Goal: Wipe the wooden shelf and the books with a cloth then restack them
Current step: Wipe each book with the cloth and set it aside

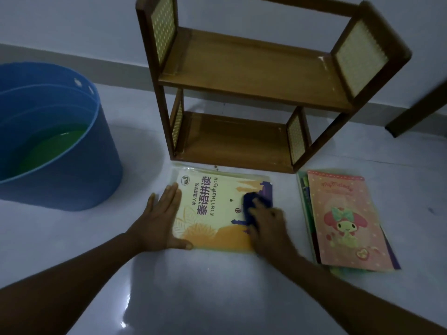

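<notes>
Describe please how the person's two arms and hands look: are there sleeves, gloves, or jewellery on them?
Both forearms are bare as far as the picture shows; no sleeve edge is in view. The left hand wears no glove, ring or watch. The right hand is slightly blurred, but no glove, ring or wristband shows on it either.

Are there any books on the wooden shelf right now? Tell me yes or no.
No: both boards of the wooden shelf are bare, while the yellow book and the pink-covered pile lie on the floor in front of it.
</notes>
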Available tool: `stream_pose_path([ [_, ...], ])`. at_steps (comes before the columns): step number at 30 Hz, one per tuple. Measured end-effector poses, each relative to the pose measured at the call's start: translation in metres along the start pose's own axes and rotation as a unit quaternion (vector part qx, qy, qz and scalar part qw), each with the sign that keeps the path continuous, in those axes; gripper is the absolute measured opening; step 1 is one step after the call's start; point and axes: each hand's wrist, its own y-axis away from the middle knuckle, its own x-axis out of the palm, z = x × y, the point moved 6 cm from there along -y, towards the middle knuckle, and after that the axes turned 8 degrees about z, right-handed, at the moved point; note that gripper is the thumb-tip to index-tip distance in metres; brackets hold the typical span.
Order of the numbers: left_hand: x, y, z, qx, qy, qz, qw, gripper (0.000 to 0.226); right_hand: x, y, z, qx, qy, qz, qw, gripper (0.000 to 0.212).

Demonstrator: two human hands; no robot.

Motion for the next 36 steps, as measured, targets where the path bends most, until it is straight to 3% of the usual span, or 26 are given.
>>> stream_pose_path([
  [2, 0.001, 0.0, 0.0, -0.001, -0.006, 0.007, 1.0, 0.14, 0.02, 0.024, 0.053, -0.158, 0.017, 0.042, 0.986, 0.038],
  [4, 0.001, 0.0, 0.0, -0.005, -0.014, 0.01, 1.0, 0.14, 0.023, 0.031, 0.056, -0.214, 0.044, 0.105, 0.97, 0.039],
  [6, -0.003, 0.003, -0.003, 0.002, -0.038, -0.002, 0.999, 0.137, 0.01, 0.02, 0.004, -0.116, 0.04, 0.09, 0.988, 0.042],
  [8, -0.007, 0.009, -0.024, 0.071, -0.089, -0.035, 0.993, 0.122, -0.015, 0.015, -0.065, 0.043, 0.057, 0.031, 0.997, 0.046],
  [10, 0.002, 0.012, -0.053, 0.158, -0.105, -0.046, 0.981, 0.102, -0.024, 0.023, -0.101, 0.108, 0.068, 0.041, 0.991, 0.052],
  [13, 0.021, 0.002, -0.078, 0.169, -0.081, -0.034, 0.982, 0.077, -0.005, 0.036, -0.1, 0.093, 0.081, 0.09, 0.988, 0.048],
  [17, 0.028, -0.005, -0.087, 0.169, -0.169, -0.052, 0.97, 0.056, 0.0, 0.038, -0.106, 0.095, 0.069, 0.105, 0.987, 0.05],
  [20, 0.028, 0.0, -0.091, 0.208, -0.225, -0.117, 0.945, 0.045, -0.002, 0.035, -0.103, 0.1, 0.081, 0.106, 0.986, 0.051],
  [23, 0.024, 0.0, -0.099, 0.212, -0.246, -0.103, 0.94, 0.034, 0.0, 0.034, -0.1, 0.11, 0.081, 0.119, 0.983, 0.054],
  [27, 0.015, -0.011, -0.106, 0.193, -0.266, -0.057, 0.943, 0.066, 0.003, 0.035, -0.102, 0.114, 0.079, 0.123, 0.983, 0.054],
  [30, 0.009, -0.012, -0.116, 0.196, -0.288, -0.076, 0.934, 0.041, 0.005, 0.034, -0.103, 0.118, 0.077, 0.124, 0.982, 0.054],
  [36, -0.014, 0.002, -0.121, 0.236, -0.286, -0.164, 0.914, 0.031, -0.004, 0.034, -0.101, 0.109, 0.072, 0.127, 0.983, 0.062],
])
